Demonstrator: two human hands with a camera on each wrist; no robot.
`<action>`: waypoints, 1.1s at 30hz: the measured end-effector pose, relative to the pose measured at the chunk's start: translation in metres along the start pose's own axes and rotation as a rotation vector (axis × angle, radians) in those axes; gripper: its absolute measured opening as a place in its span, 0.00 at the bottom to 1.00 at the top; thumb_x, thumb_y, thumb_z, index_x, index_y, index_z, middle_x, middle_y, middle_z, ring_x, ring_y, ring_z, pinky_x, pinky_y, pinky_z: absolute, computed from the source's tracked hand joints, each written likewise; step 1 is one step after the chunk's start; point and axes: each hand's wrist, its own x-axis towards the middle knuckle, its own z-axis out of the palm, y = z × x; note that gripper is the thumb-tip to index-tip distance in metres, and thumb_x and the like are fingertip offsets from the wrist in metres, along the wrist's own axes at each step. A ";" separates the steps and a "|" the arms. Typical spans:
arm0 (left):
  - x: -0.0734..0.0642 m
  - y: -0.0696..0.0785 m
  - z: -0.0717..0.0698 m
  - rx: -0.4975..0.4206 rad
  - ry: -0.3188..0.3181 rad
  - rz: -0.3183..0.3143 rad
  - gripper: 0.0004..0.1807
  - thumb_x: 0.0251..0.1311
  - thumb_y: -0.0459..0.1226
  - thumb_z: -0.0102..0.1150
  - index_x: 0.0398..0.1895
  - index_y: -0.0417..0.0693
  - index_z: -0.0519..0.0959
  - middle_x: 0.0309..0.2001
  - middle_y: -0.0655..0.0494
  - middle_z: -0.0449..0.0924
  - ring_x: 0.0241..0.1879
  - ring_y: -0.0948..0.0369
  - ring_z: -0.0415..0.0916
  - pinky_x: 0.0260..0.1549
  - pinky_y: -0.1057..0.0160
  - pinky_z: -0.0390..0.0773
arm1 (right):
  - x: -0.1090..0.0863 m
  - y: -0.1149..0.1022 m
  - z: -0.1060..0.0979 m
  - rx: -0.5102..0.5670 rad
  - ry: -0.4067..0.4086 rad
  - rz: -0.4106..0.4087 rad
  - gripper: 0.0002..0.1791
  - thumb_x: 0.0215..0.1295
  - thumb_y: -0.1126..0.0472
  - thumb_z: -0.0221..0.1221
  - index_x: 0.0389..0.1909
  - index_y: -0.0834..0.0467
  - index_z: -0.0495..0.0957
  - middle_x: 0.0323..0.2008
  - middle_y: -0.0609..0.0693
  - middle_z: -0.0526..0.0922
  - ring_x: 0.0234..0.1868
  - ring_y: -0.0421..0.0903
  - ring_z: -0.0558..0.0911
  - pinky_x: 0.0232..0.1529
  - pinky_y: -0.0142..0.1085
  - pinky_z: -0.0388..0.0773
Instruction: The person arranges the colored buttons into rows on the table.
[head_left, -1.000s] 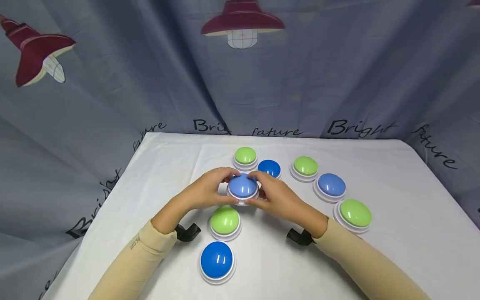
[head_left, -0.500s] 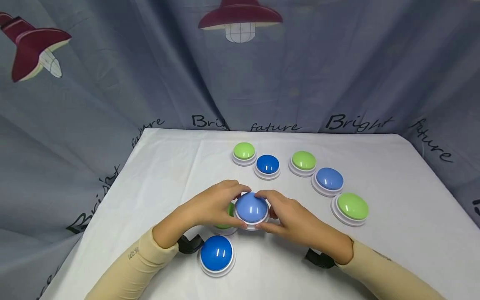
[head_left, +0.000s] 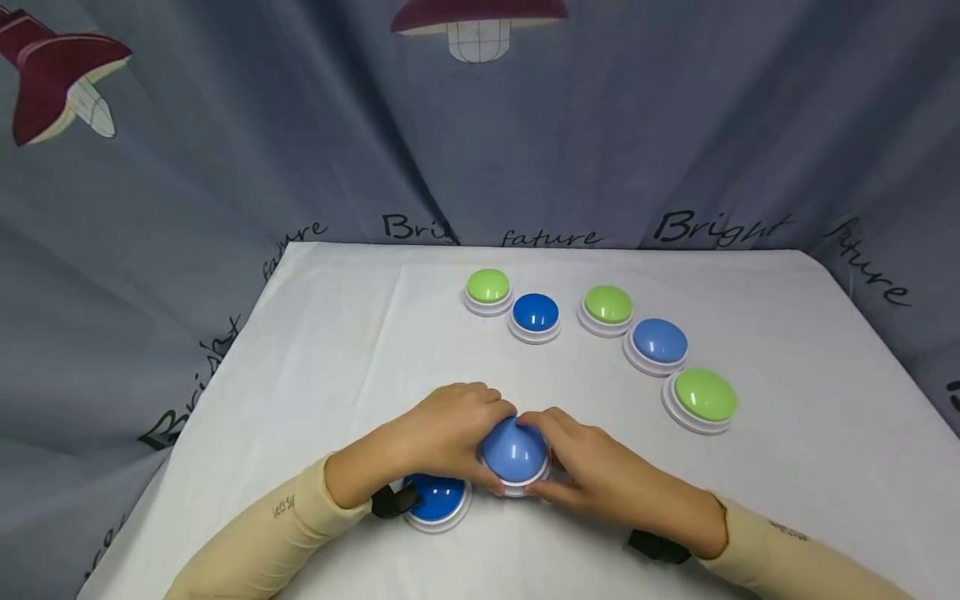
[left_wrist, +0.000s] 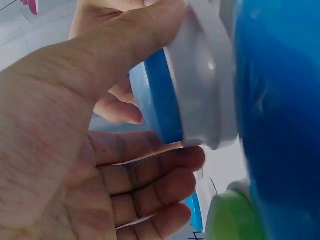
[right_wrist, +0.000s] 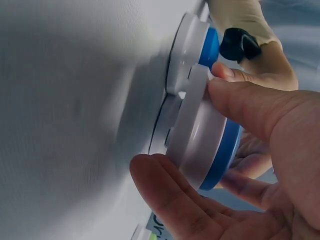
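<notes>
A light blue push button [head_left: 513,452] with a round white base is held up between both hands near the front middle of the table. My left hand [head_left: 453,433] pinches its left side, thumb in front and fingers behind. From the other side my right hand [head_left: 585,462] grips it the same way; the right wrist view shows the white base [right_wrist: 192,130] tilted between thumb and fingers. A dark blue button [head_left: 435,500] sits just in front of the left hand, partly covered by the wrist camera. The green button beside it is hidden under the left hand in the head view.
At the back stand a green button [head_left: 488,287] and a dark blue one [head_left: 536,315]. Farther right, a green button [head_left: 608,307], a light blue button [head_left: 658,343] and another green button [head_left: 705,397] form a slanting row. A grey curtain [head_left: 600,125] hangs behind the white table [head_left: 337,333].
Both hands have carried the light blue button toward the front and slightly right, uncovering the dark blue button at the back. The left hand now covers the nearer green button.
</notes>
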 end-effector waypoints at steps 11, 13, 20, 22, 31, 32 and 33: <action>0.000 0.020 0.007 0.122 -0.103 0.014 0.41 0.35 0.68 0.74 0.46 0.51 0.76 0.40 0.64 0.80 0.37 0.65 0.69 0.39 0.66 0.72 | -0.006 -0.004 0.005 0.018 -0.088 -0.050 0.38 0.59 0.50 0.70 0.64 0.59 0.65 0.52 0.45 0.73 0.47 0.38 0.78 0.50 0.36 0.79; 0.000 0.022 0.008 0.142 -0.111 0.014 0.42 0.34 0.68 0.74 0.46 0.51 0.76 0.39 0.63 0.80 0.36 0.65 0.68 0.38 0.67 0.71 | -0.006 -0.005 0.007 0.010 -0.087 -0.058 0.38 0.58 0.49 0.70 0.64 0.59 0.65 0.51 0.45 0.74 0.47 0.39 0.78 0.49 0.35 0.79; 0.000 0.024 0.008 0.153 -0.146 0.015 0.44 0.30 0.69 0.75 0.45 0.51 0.74 0.38 0.64 0.79 0.35 0.65 0.66 0.37 0.68 0.71 | -0.006 -0.009 0.012 -0.039 -0.099 -0.046 0.38 0.56 0.48 0.71 0.63 0.57 0.67 0.48 0.45 0.74 0.43 0.39 0.78 0.46 0.36 0.79; 0.000 0.024 0.007 0.159 -0.152 0.017 0.45 0.29 0.69 0.75 0.46 0.51 0.73 0.39 0.64 0.79 0.35 0.64 0.66 0.37 0.67 0.71 | -0.006 -0.010 0.012 -0.047 -0.106 -0.042 0.39 0.56 0.47 0.71 0.64 0.57 0.66 0.48 0.45 0.74 0.43 0.39 0.78 0.46 0.36 0.79; -0.001 0.025 0.010 0.155 -0.184 0.011 0.47 0.30 0.69 0.74 0.49 0.52 0.72 0.40 0.65 0.77 0.38 0.64 0.69 0.38 0.65 0.72 | -0.007 -0.014 0.014 -0.055 -0.125 -0.017 0.40 0.55 0.45 0.71 0.64 0.57 0.67 0.48 0.45 0.74 0.44 0.40 0.78 0.47 0.37 0.80; -0.002 0.026 0.010 0.156 -0.189 0.011 0.47 0.30 0.70 0.74 0.49 0.52 0.72 0.40 0.65 0.77 0.38 0.64 0.69 0.38 0.65 0.72 | -0.008 -0.014 0.014 -0.052 -0.131 -0.014 0.40 0.56 0.45 0.71 0.64 0.57 0.67 0.48 0.45 0.74 0.44 0.40 0.78 0.47 0.37 0.80; -0.003 0.025 0.011 0.154 -0.194 0.011 0.47 0.30 0.70 0.74 0.50 0.52 0.71 0.40 0.65 0.76 0.38 0.64 0.69 0.39 0.65 0.71 | -0.009 -0.015 0.014 -0.049 -0.135 -0.012 0.40 0.56 0.45 0.71 0.64 0.57 0.67 0.48 0.45 0.74 0.44 0.40 0.78 0.47 0.37 0.79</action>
